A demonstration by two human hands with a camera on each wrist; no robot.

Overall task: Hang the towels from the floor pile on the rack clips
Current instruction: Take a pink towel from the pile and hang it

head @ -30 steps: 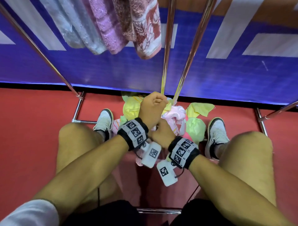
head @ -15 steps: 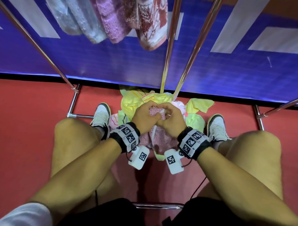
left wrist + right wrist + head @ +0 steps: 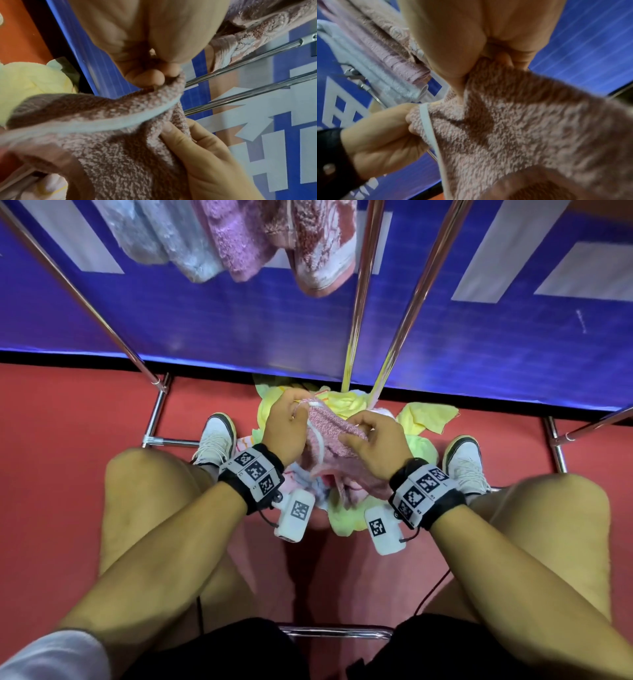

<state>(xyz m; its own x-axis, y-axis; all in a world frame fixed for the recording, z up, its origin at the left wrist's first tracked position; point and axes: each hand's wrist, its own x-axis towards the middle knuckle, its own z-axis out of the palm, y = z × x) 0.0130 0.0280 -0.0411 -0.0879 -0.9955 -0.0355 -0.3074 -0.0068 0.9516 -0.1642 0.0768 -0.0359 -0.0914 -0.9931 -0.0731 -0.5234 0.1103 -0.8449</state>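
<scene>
Both hands hold a pink terry towel [image 3: 330, 440] with a pale edge band above the floor pile [image 3: 346, 402]. My left hand [image 3: 291, 419] pinches one corner at the pale band, shown close in the left wrist view as the towel [image 3: 106, 129] under the fingertips [image 3: 154, 77]. My right hand [image 3: 368, 440] pinches the same upper edge a little to the right; the right wrist view shows the towel [image 3: 513, 128] gripped between thumb and fingers. The rest of the towel hangs down between my knees. Yellow and green towels of the pile lie beneath.
Chrome rack poles [image 3: 364, 292] rise in front of the pile. Grey, lilac and patterned red towels [image 3: 318, 244] hang from the rack at upper left. A blue banner [image 3: 479, 337] backs the rack. My shoes [image 3: 215, 436] flank the pile on the red floor.
Both hands dug into the pile, then lifted the pink towel out. They have since moved apart along its upper edge, spreading it.
</scene>
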